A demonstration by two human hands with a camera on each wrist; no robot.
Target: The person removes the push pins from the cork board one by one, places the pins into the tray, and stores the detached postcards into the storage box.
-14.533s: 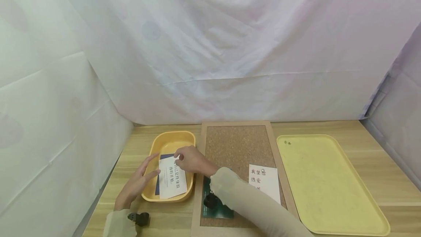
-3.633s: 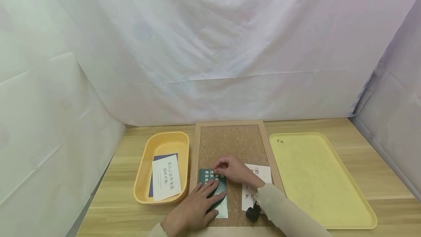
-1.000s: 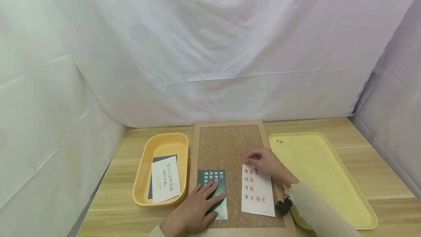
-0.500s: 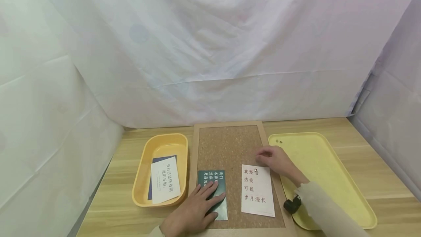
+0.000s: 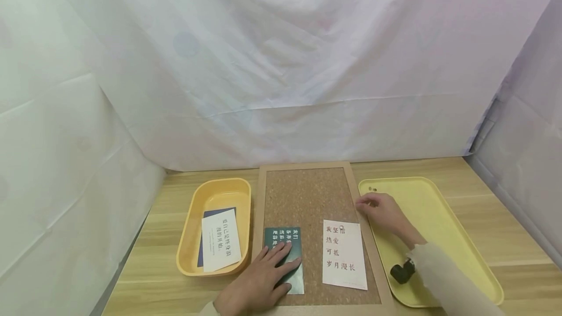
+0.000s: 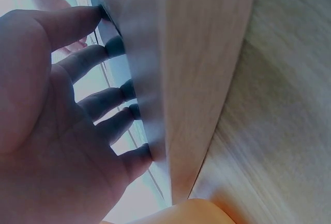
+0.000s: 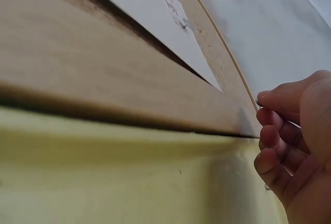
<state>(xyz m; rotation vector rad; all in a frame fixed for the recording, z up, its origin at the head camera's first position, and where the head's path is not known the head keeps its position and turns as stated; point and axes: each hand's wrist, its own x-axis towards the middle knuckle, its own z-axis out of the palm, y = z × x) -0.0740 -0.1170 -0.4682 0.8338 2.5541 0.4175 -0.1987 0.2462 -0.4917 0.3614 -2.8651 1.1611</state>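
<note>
My left hand (image 5: 261, 277) lies spread over the lower part of a green card (image 5: 287, 234) with white writing, pressing it against the cork board (image 5: 311, 194). In the left wrist view its fingertips (image 6: 115, 47) reach over the board's wooden frame (image 6: 191, 69). Above the near-left edge of the yellow tray (image 5: 421, 228), my right hand (image 5: 384, 213) hovers, fingers loosely curled and nothing visible between them. Two small pushpins (image 5: 372, 189) lie in the tray's far-left corner, just beyond that hand. A white card (image 5: 344, 257) with red writing is on the board, a pushpin (image 5: 341, 227) near its top.
Left of the board stands a deep orange-yellow bin (image 5: 213, 187). Inside it a white card (image 5: 221, 240) with dark writing overlaps a dark blue card (image 5: 200, 252). A pale curtain (image 5: 281, 87) hangs behind the wooden table (image 5: 145, 277).
The right hand has gone from the green card's top, past the white card, rightward to the tray's edge. Earlier it was in the bin. The left hand moved from the bin onto the green card.
</note>
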